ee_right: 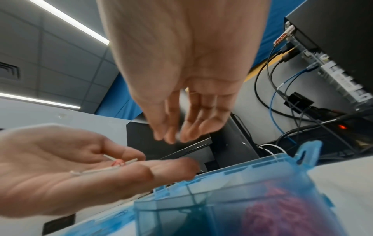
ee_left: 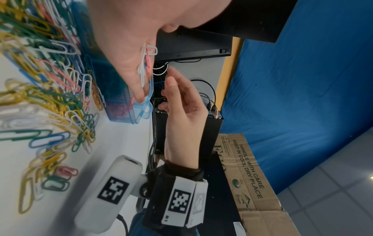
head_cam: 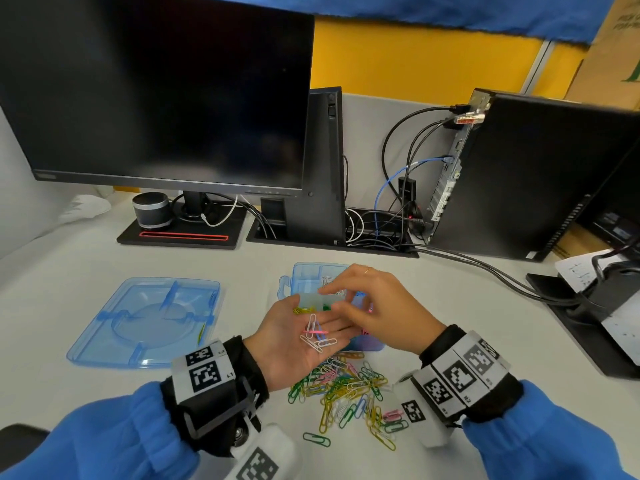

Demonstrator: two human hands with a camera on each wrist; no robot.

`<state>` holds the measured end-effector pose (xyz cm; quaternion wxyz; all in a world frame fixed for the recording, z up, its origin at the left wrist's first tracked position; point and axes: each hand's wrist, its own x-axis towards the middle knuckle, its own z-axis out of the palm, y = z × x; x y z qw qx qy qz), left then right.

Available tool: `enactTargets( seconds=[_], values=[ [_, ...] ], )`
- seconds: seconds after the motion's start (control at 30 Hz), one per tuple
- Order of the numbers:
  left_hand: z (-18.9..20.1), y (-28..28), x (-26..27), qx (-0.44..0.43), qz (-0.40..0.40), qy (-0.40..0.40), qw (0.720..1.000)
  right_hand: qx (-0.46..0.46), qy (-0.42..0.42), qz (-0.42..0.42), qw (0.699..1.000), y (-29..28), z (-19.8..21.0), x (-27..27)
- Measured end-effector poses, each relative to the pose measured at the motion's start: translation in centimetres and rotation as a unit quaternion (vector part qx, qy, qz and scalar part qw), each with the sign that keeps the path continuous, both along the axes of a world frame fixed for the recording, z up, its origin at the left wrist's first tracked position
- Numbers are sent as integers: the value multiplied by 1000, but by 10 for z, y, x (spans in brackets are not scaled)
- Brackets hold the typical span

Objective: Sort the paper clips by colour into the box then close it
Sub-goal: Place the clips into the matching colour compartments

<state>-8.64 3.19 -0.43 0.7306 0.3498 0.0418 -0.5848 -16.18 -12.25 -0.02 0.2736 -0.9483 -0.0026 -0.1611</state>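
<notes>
A mixed pile of paper clips (head_cam: 346, 389) is lying loose on the desk (head_cam: 69, 258), nearest. Just beyond, a few white and pink clips (head_cam: 317, 334) are being cradled in the flat, upturned left hand (head_cam: 298, 337). The right hand (head_cam: 377, 306) is being held relaxed over the box (head_cam: 304, 275) — whether anything is pinched cannot be told. Clips could be spilled into a wrong compartment if the palm is tilted — the lid (head_cam: 145, 320) is lying well apart, left.

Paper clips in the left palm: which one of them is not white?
The pink paper clip, lying crosswise among the white paper clips on the open palm of the left hand. It is the only coloured one there.
</notes>
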Motion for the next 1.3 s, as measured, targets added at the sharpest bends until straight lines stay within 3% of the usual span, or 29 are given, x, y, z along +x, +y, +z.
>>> enactTargets(
  seconds=[0.13, 0.23, 0.63, 0.8, 0.93, 1.3],
  values=[
    [3, 0, -2, -30, -1, 47, 998, 10, 23, 91, 996, 12, -3, 1],
    [2, -1, -3, -22, -4, 59, 998, -3, 7, 81, 997, 10, -5, 2],
    [-1, -4, 0, 25, -19, -24, 999, -86, 0, 62, 994, 0, 12, -1],
    [2, -1, 5, -15, 15, -9, 1000, -34, -22, 27, 999, -1, 19, -5],
    [5, 1, 8, -43, 39, 9, 998, 13, 18, 42, 999, 13, 16, -5],
    [5, 0, 6, -45, 60, 27, 997, -22, 58, 40, 997, 24, 12, -4]
  ],
)
